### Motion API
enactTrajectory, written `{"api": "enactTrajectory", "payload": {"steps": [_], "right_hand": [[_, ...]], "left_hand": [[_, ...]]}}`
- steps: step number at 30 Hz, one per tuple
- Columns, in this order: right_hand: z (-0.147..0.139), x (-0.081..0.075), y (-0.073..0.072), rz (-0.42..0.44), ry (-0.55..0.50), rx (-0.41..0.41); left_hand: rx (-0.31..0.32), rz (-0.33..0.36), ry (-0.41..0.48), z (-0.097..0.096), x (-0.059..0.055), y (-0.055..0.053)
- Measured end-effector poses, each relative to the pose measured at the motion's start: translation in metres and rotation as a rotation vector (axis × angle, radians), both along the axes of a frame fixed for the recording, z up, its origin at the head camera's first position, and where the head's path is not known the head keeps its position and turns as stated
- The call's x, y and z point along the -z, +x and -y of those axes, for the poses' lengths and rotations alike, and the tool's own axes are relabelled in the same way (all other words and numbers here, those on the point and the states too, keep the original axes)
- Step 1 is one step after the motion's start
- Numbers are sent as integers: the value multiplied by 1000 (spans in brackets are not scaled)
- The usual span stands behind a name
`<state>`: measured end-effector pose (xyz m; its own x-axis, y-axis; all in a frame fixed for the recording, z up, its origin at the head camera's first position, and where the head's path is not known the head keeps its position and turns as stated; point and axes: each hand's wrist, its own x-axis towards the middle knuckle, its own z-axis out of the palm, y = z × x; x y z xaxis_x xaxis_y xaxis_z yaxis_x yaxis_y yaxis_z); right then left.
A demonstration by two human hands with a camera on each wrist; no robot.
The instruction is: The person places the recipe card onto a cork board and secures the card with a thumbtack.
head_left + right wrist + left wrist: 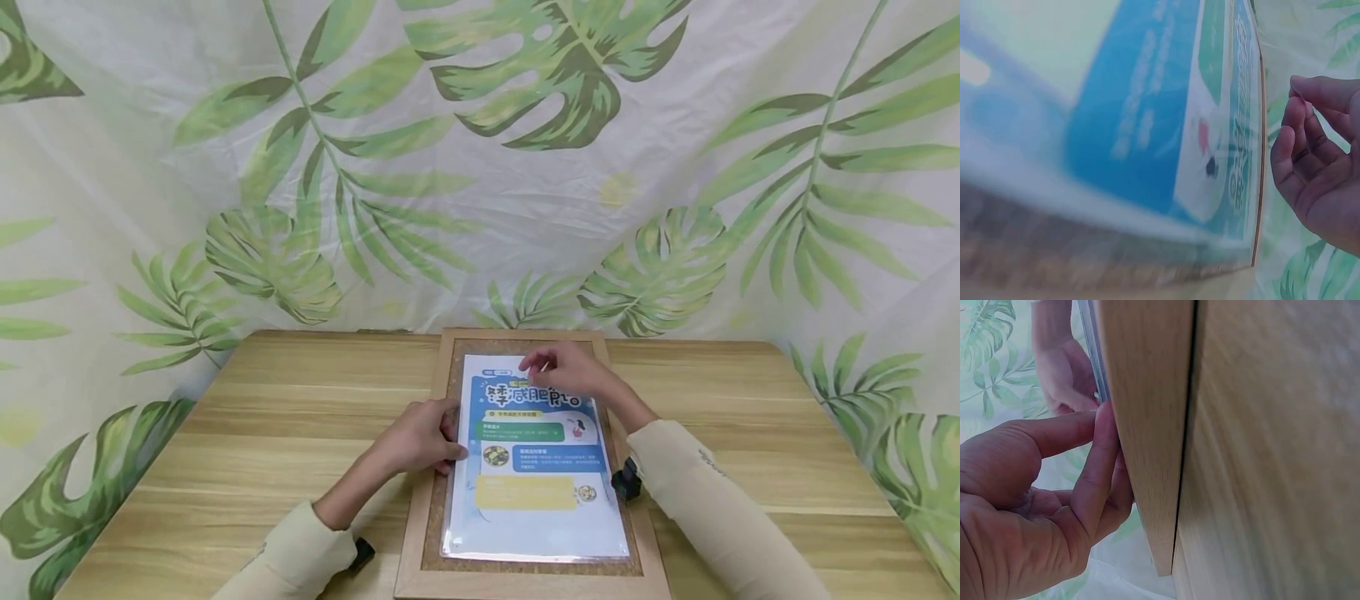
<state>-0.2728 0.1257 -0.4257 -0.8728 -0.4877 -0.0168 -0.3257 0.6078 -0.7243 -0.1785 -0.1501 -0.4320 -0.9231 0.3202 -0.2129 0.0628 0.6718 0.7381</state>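
A laminated sheet (pixel 536 529) with blue, green and yellow panels lies on a cork board (pixel 453 367) in a wooden frame (pixel 420 521). My left hand (pixel 422 437) rests at the sheet's left edge, its thumb and fingertips touching there over the frame's side. Its fingers are bent beside the frame (pixel 1147 425) in the left wrist view. Over the sheet's printed title hovers my right hand (pixel 570 369). In the right wrist view the right hand (pixel 1319 156) brings thumb and index fingertip together, pinching a small pale object mostly hidden by the fingertips.
The framed board lies on a wood-grain table (pixel 315 392), reaching its back edge. A leaf-printed cloth (pixel 510 217) hangs behind the table and along its sides. Dark wrist devices (pixel 627 481) sit by both sleeves.
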Motion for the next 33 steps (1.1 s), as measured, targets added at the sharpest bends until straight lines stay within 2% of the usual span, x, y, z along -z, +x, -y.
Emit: {"api": "enactTrajectory", "payload": {"steps": [9, 15, 19, 26, 33], "right_hand": [[28, 1, -19, 9, -46, 3], [42, 9, -32, -34, -79, -22], [49, 16, -36, -23, -103, -13], [53, 27, -39, -28, -115, -23], [54, 29, -38, -9, -111, 12]], "left_hand": [[-7, -3, 1, -2, -2, 0], [-10, 4, 6, -1, -1, -1], [-3, 13, 31, 2, 1, -2], [31, 66, 162, 16, 3, -9], [62, 110, 254, 23, 4, -15]]}}
